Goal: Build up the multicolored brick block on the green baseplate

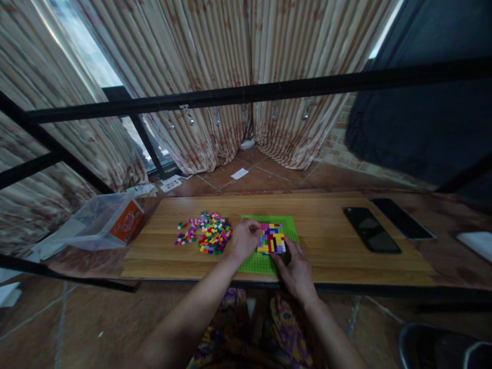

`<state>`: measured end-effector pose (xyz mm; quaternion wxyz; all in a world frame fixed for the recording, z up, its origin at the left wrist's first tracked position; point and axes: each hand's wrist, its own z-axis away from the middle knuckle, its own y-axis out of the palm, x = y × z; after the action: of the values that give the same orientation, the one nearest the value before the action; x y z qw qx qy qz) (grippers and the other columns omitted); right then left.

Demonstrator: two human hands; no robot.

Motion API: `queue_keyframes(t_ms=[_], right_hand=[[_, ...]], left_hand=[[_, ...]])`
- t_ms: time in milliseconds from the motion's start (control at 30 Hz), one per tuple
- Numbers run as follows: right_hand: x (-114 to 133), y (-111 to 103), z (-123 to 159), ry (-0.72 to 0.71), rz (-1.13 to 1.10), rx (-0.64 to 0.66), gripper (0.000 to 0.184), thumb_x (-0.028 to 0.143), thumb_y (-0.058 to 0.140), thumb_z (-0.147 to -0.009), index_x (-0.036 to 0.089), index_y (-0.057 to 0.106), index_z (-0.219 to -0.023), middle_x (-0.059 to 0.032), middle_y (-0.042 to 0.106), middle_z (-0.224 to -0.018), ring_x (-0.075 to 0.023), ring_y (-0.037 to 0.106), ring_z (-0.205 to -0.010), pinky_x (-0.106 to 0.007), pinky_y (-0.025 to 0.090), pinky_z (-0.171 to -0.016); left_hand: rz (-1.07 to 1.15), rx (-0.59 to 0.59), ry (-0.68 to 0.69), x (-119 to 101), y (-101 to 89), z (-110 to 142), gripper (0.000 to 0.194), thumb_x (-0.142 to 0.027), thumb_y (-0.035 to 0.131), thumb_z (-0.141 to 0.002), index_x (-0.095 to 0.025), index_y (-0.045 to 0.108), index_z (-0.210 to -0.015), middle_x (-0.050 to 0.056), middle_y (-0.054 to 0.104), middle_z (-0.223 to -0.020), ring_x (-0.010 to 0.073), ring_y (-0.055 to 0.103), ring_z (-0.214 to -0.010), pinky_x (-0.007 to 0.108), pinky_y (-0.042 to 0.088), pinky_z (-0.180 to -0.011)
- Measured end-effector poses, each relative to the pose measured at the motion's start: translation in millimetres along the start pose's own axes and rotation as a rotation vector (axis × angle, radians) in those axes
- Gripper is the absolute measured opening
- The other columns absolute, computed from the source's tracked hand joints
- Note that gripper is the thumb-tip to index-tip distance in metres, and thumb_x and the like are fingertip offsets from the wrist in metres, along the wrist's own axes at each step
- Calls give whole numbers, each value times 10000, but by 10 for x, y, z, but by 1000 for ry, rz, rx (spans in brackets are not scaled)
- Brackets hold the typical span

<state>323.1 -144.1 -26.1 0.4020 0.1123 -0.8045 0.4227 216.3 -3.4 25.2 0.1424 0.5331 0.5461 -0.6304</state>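
A multicoloured build of toy building bricks (272, 239) sits over a green studded baseplate (258, 265). At its left edge is my left hand (246, 238), its thumb and fingertips pinched together; anything between them is too small or hidden to make out. My right hand (296, 267) grips the build's lower right corner, thumb at the near edge and fingers along the right side. Left of the baseplate lies a heap of small loose bricks (215, 233) in many colours, with a few scattered off to its left.
The wooden board (323, 230) carries a dark phone (372, 229) at right, with another dark phone (403, 219) beyond it. A clear plastic box (96, 225) with an orange label stands at left. A black metal bar (249, 95) crosses in front of striped curtains (207, 56).
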Motion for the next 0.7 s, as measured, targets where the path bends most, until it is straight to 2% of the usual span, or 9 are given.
queue_keyframes(t_ms=[133, 267, 567, 700], right_hand=[[7, -6, 1, 15, 10, 3, 563, 476, 531, -873, 146, 506, -1329, -160, 613, -1212, -287, 582, -1110, -455, 467, -956], [-5, -4, 2, 11, 21, 1, 558, 472, 533, -873, 149, 507, -1327, -157, 613, -1220, -286, 577, -1122, -458, 459, -968], [-43, 9, -11, 9, 30, 0, 593, 509, 536, -853, 130, 525, -1308, -173, 624, -1203, -298, 599, -1086, -462, 479, -925], [-53, 2, -10, 10, 31, 6, 607, 527, 536, -843, 136, 529, -1308, -169, 628, -1190, -296, 608, -1062, -457, 480, -918]], left_hand=[[202, -20, -196, 72, 115, -66, 114, -103, 653, -707, -162, 660, -804, -5, 679, -772, 120, 626, -728, 236, 500, -706], [319, -40, -287, 106, 190, -80, 147, -105, 653, -683, -156, 668, -819, -19, 666, -728, 105, 604, -654, 208, 477, -616], [342, -98, -279, 136, 225, -79, 112, -133, 684, -671, -147, 680, -782, -10, 663, -693, 109, 593, -620, 217, 468, -608], [343, -159, -247, 139, 87, 54, 125, -190, 662, -729, -159, 694, -845, 3, 684, -750, 119, 606, -674, 227, 473, -655]])
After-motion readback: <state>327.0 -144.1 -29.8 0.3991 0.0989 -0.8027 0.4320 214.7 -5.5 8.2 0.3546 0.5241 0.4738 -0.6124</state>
